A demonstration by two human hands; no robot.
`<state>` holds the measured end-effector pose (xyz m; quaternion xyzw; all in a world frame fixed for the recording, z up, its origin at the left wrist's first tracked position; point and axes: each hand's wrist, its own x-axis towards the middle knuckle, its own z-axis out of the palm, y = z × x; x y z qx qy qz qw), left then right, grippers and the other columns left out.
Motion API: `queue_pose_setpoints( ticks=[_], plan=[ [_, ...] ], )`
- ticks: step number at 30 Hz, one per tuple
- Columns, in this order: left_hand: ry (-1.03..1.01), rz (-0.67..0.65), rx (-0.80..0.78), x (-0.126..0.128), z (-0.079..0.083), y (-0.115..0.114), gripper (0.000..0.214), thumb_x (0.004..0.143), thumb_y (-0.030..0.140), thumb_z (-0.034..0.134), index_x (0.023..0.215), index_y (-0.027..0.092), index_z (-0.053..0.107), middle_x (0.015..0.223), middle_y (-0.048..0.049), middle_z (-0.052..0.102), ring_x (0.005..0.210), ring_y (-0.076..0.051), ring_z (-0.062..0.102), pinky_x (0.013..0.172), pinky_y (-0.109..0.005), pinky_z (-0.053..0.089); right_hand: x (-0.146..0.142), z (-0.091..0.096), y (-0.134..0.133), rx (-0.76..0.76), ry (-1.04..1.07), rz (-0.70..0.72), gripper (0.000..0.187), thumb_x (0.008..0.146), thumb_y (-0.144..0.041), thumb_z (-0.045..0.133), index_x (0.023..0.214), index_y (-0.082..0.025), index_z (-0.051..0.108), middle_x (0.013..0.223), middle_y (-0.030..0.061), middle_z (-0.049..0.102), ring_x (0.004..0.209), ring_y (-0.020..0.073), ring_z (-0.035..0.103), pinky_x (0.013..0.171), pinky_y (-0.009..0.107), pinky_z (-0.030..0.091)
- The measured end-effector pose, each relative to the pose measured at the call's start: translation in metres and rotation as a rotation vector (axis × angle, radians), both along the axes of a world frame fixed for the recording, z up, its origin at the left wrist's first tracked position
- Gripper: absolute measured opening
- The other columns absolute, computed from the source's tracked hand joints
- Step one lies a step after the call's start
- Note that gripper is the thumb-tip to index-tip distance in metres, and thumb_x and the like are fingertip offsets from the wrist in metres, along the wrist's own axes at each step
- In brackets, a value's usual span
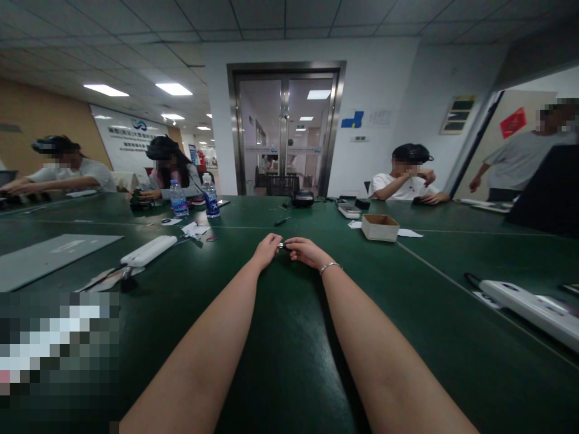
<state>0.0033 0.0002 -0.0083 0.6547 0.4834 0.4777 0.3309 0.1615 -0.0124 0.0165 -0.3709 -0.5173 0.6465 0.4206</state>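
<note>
Both arms stretch forward over the dark green table (280, 337), and the fingertips almost meet. Between them is a small piece with a shiny silver part and a dark part (281, 245), too small to name. My left hand (268, 251) pinches it from the left. From the right, the fingers of my right hand (308, 252) are closed on its dark end. A silver bracelet (332, 266) circles my right wrist. Fingers cover most of the piece.
Beyond my hands lie a dark pen-like item (281, 221) and a round black case (303, 198). An open cardboard box (380, 228) stands right. White power strips (149, 251) and bottles (211, 196) are left. Several people sit or stand around.
</note>
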Motion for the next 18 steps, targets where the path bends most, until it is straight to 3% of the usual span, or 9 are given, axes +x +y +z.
queue_pose_setpoints(
  ticks=[11, 18],
  plan=[
    [-0.047, -0.001, -0.029, 0.0028, 0.0035, -0.0035, 0.022, 0.074, 0.029, 0.049, 0.092, 0.018, 0.057, 0.062, 0.0021, 0.052, 0.052, -0.009, 0.044, 0.053, -0.020, 0.036, 0.0000, 0.0005, -0.0007, 0.001, 0.002, 0.000, 0.013, 0.075, -0.003, 0.058, 0.085, -0.011, 0.059, 0.058, 0.0008, 0.058, 0.042, 0.0058, 0.051, 0.045, 0.018, 0.048],
    [-0.027, 0.002, -0.012, 0.0015, 0.0032, -0.0005, 0.026, 0.079, 0.030, 0.038, 0.090, 0.018, 0.059, 0.056, 0.0022, 0.048, 0.051, -0.010, 0.044, 0.050, -0.020, 0.034, 0.0002, -0.0013, 0.0019, 0.001, 0.008, 0.004, 0.012, 0.076, -0.002, 0.057, 0.084, -0.011, 0.059, 0.061, 0.0018, 0.059, 0.043, 0.0058, 0.051, 0.046, 0.019, 0.048]
  ],
)
